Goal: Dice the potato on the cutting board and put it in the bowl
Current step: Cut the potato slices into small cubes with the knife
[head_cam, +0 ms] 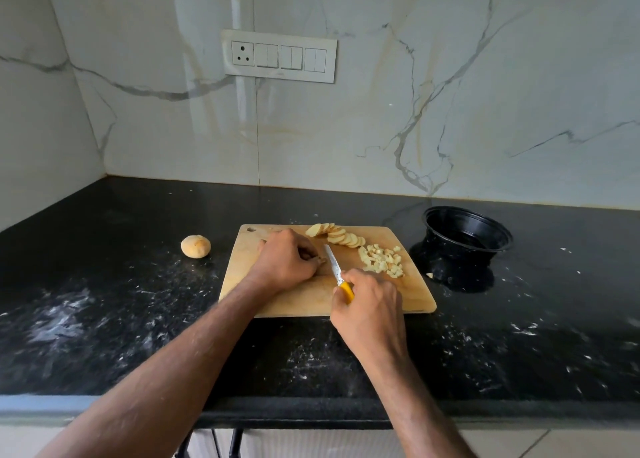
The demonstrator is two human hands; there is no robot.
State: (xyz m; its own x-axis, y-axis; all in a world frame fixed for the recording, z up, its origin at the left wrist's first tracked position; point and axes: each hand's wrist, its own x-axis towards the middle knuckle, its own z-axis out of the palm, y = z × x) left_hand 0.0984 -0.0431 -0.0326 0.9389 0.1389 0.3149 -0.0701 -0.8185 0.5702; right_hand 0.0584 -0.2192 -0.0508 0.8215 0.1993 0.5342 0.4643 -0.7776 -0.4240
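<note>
I am partway through the dicing. On the right side of the wooden cutting board (311,298) there is already a loose heap of diced potato (382,261), pale yellow and uneven in cube size. Behind it, along the far edge, a fanned row of potato slices (337,235) waits to be cut down. The black bowl (465,239) stands on the counter just right of the board, and I see nothing in it, though its dark inside makes that hard to be sure of; one small pale scrap lies on the counter at its base. So no transfer seems done yet, and the slices plus whatever I am working on now are left.

My left hand (285,258) is curled over a small piece of potato near the middle of the board, fingertips pinning it; the piece is mostly hidden beneath my fingers. My right hand (369,305) is wrapped around the yellow handle of the knife (334,265), its speckled blade angled toward the left fingers, edge down at the board.

A whole-looking rounded potato piece (195,246), skin on, sits on the black counter (104,319) left of the board, apart from it.
</note>
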